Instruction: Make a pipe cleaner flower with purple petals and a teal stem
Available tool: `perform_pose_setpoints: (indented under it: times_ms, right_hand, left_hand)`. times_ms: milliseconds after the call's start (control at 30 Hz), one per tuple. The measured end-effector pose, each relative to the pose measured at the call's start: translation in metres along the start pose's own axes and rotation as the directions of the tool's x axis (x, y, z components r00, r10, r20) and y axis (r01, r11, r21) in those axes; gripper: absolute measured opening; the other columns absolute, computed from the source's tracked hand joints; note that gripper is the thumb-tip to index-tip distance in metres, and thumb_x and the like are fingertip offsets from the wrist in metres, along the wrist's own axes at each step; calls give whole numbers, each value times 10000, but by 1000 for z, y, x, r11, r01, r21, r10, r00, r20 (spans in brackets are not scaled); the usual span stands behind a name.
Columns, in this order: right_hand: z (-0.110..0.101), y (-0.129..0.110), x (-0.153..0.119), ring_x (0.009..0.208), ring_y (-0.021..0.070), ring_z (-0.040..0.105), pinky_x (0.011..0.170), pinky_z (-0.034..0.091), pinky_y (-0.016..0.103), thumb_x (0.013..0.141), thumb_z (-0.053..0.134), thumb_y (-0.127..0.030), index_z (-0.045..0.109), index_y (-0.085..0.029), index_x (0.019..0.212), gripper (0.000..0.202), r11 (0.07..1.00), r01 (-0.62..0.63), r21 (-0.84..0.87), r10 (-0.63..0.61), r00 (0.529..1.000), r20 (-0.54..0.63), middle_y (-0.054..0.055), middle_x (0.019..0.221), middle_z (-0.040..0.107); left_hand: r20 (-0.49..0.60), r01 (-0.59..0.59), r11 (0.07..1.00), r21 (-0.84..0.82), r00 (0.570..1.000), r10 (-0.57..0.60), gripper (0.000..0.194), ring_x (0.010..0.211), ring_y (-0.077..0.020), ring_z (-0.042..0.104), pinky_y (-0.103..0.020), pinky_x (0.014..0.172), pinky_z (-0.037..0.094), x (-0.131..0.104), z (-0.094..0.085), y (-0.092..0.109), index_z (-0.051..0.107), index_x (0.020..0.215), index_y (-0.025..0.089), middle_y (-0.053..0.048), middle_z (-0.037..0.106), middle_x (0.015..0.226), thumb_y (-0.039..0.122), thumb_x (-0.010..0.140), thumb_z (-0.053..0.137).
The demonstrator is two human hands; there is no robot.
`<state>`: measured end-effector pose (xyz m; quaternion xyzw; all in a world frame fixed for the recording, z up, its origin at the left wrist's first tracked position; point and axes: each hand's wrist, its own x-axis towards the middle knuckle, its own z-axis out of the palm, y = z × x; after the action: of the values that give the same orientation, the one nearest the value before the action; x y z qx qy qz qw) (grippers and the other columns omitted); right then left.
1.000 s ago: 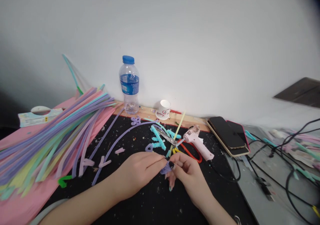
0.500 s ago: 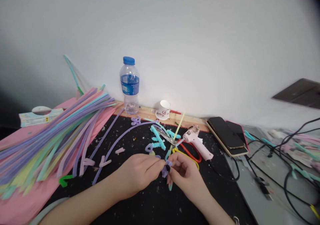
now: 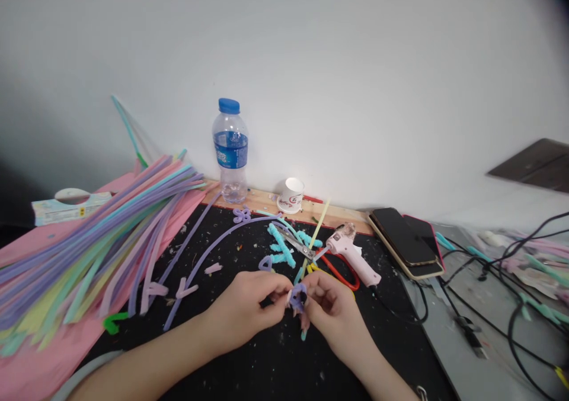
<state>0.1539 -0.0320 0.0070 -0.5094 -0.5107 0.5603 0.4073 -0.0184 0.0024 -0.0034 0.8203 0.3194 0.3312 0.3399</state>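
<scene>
Between my two hands is a small purple pipe-cleaner piece (image 3: 297, 299) with a dark round spot on its right side. My left hand (image 3: 251, 306) pinches it from the left with thumb and fingertips. From the right, my right hand (image 3: 331, 306) grips the same piece, its lower fingers curled beneath. Just beyond the hands lie scissors (image 3: 340, 270) with red and yellow handles, turquoise twisted pipe-cleaner pieces (image 3: 282, 247) and a small purple loop (image 3: 265, 263). A pale pink glue gun (image 3: 355, 258) rests to the right of the scissors.
A heap of pastel pipe cleaners (image 3: 111, 241) covers pink paper at left. Along the wall stand a water bottle (image 3: 230, 152) and a paper cup (image 3: 292, 196). Phones (image 3: 406, 238) lie at right, beside black cables (image 3: 471, 294). Purple stems and scraps lie on the black mat (image 3: 249, 365).
My left fingers have drawn back slightly to the left and opened a gap behind the pinch. The purple piece has turned and shows more. My right hand has hardly moved.
</scene>
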Motion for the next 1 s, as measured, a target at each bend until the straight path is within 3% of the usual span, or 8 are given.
perform_pose_setpoints:
  times_ms: [133,267,367,467,567,700,867,1000]
  right_hand:
    - [-1,-2,-1,432,76,448,411,350,190,691,497,-88,517,-165,711,83,1000,-11,-18,11,1000,7,-50,545,513]
    - [-2,-6,-3,450,73,423,417,316,186,699,537,-111,525,-159,709,50,999,-33,-6,34,999,31,-44,540,520]
    - [-5,-7,-4,478,74,447,460,337,190,707,546,-106,545,-145,721,42,999,-46,17,45,996,73,-31,562,550]
    - [-9,-3,-3,479,70,453,470,345,187,717,537,-93,559,-141,740,58,995,-79,64,69,988,139,-28,579,567]
    - [-11,2,-2,469,64,442,454,339,176,755,560,-134,573,-143,769,21,991,-92,93,78,985,151,-29,586,573]
    - [-9,2,-1,417,53,399,397,315,167,776,615,-235,585,-145,770,95,993,-93,70,85,990,112,-33,571,567]
    - [-4,-2,-2,411,52,409,392,327,165,750,677,-302,560,-151,734,192,989,-107,98,97,990,101,-34,565,570]
    - [-6,-1,-2,426,49,404,404,304,157,752,678,-259,553,-151,734,166,989,-123,84,113,987,118,-50,542,544]
  left_hand:
    - [119,219,933,-284,974,-192,122,585,-105,603,-184,580,460,5,-3,6,634,740,143,-3,663,645,135,799,528]
    - [303,428,740,-520,902,-309,109,582,-133,640,-233,597,501,7,-5,6,614,756,134,-21,678,636,184,810,533]
    - [367,494,626,-603,869,-332,104,538,-130,630,-247,572,508,8,-7,7,578,728,132,-10,653,609,209,796,563]
    - [406,522,592,-614,852,-330,107,484,-110,599,-222,517,484,10,-8,7,560,716,128,1,628,573,210,783,577]
    - [391,509,618,-599,860,-329,96,476,-99,579,-214,511,472,9,-7,5,550,730,129,8,616,568,204,785,571]
    - [300,402,752,-522,912,-279,15,563,-106,587,-218,569,467,5,-5,4,548,789,141,19,594,623,148,790,535]
    - [232,223,932,-287,960,-158,125,570,-92,538,-187,552,434,2,-6,7,575,767,152,22,577,652,91,796,470]
    - [105,13,1000,-13,994,-12,157,590,-98,518,-191,577,426,1,-6,4,589,775,164,19,566,665,54,758,479]
